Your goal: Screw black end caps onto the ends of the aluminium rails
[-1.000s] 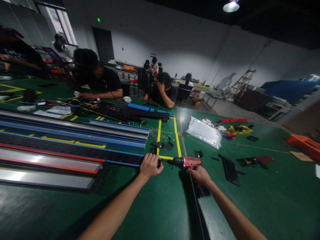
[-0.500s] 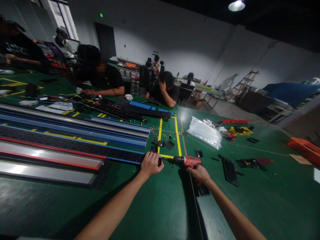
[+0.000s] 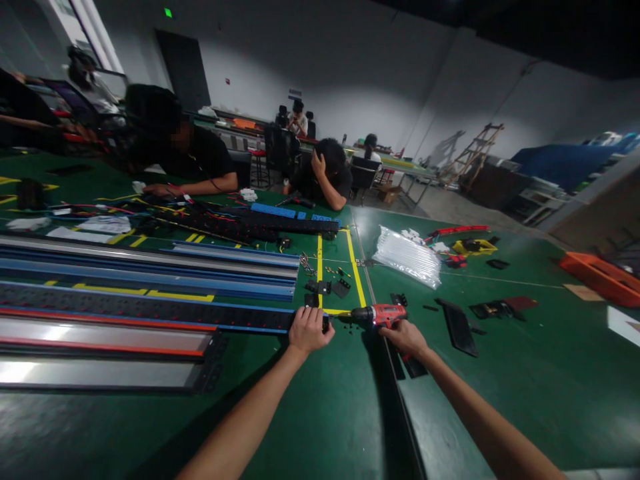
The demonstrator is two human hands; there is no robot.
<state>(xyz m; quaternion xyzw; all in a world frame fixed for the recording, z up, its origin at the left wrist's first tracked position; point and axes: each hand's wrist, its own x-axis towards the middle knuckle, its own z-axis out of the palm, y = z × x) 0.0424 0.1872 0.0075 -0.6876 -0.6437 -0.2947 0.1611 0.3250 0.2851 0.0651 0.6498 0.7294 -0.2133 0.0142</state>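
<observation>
Power drill [image 3: 391, 314], red and black, is gripped in the right hand [image 3: 407, 339] at three o'clock from the left hand [image 3: 309, 331], its chuck [image 3: 362, 316] facing nine. The left hand clasps the end of a blue-edged black strip [image 3: 260, 319] running off toward nine o'clock; black brackets [image 3: 341, 288] lie near, at one.

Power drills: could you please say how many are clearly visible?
1: the red power drill, in the right hand, pointing towards the left hand. A dark object farther off is unclear; more may be hidden.
</observation>
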